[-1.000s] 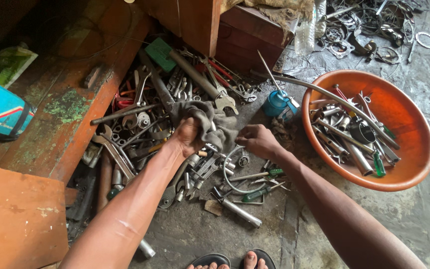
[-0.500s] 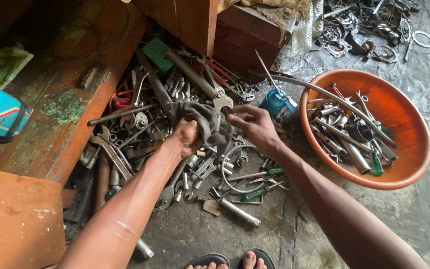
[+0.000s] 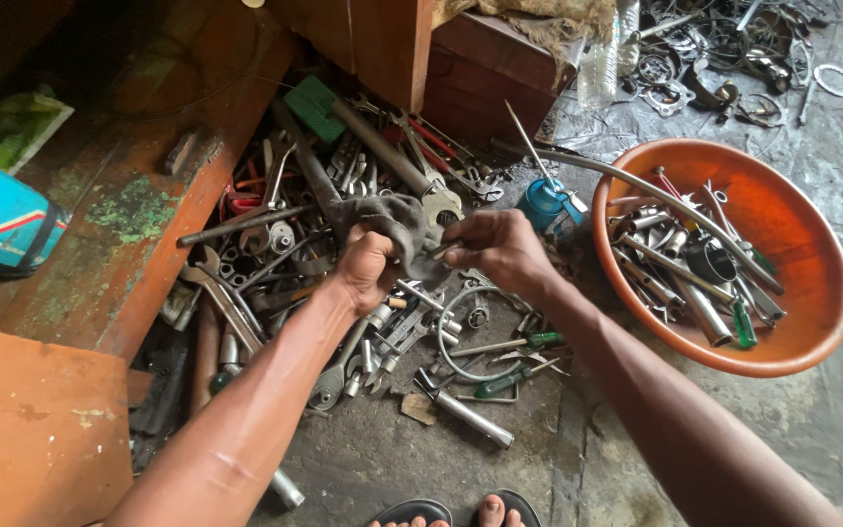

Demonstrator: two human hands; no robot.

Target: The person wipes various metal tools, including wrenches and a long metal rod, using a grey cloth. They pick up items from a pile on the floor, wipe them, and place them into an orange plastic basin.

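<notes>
— Both hands have come up off the heap since a second ago: the left hand has lifted the grimy grey cloth rag, and the right hand has moved in from the side to meet it.

— What are the fingers doing?

— Left fingers are curled tight round a fistful of the rag. Right fingers are pinched narrow on a small metal tool whose near end pokes out of the cloth; I cannot tell what kind of tool it is.

— So which step is this?

— Looks to me like wiping a piece clean, the rag wrapped over one end, held just above the scattered pile of steel spanners and sockets on the concrete floor.

— And the next move?

— I'd judge it needs a firm hold on the rag while the piece is drawn or twisted through it, without letting the short end slip.

— What else is near?

— To the right, a round orange plastic basin of sockets and screwdrivers; a blue oil can with a long spout just beyond the right hand; a loop of grey wire beneath the wrists; a worn red wooden bench on the left.

— Anything in the way?

— The long metal rod leaning across the basin rim, and the clutter directly below.
</notes>
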